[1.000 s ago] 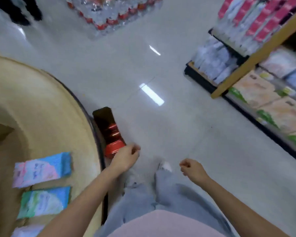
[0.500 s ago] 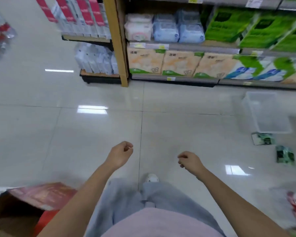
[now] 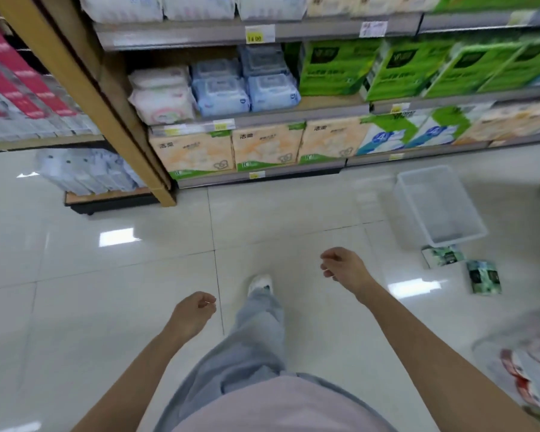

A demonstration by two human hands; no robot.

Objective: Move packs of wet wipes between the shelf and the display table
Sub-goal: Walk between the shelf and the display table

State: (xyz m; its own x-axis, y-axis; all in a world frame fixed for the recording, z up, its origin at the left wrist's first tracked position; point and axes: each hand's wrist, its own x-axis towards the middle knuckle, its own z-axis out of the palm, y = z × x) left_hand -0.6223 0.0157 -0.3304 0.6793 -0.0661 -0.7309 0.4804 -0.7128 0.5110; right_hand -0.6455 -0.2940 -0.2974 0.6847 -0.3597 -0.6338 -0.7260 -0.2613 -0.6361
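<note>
The shelf (image 3: 262, 118) stands ahead across the tiled floor. On its middle level sit blue packs of wet wipes (image 3: 247, 88) beside a white and pink pack (image 3: 161, 95). My left hand (image 3: 192, 313) hangs low over the floor, fingers loosely curled, holding nothing. My right hand (image 3: 345, 269) is a little further forward, also loosely curled and empty. Both hands are well short of the shelf. The display table is out of view.
A clear plastic bin (image 3: 438, 207) lies on the floor at right, with two green packs (image 3: 483, 277) beside it. Orange tissue packs (image 3: 231, 148) fill the bottom level, green packs (image 3: 387, 67) the level above. A wooden upright (image 3: 85, 88) frames the shelf's left end.
The view has swung from the display table to the shelf and come closer to it. Both hands stayed empty; the right one has moved forward, the left one back.
</note>
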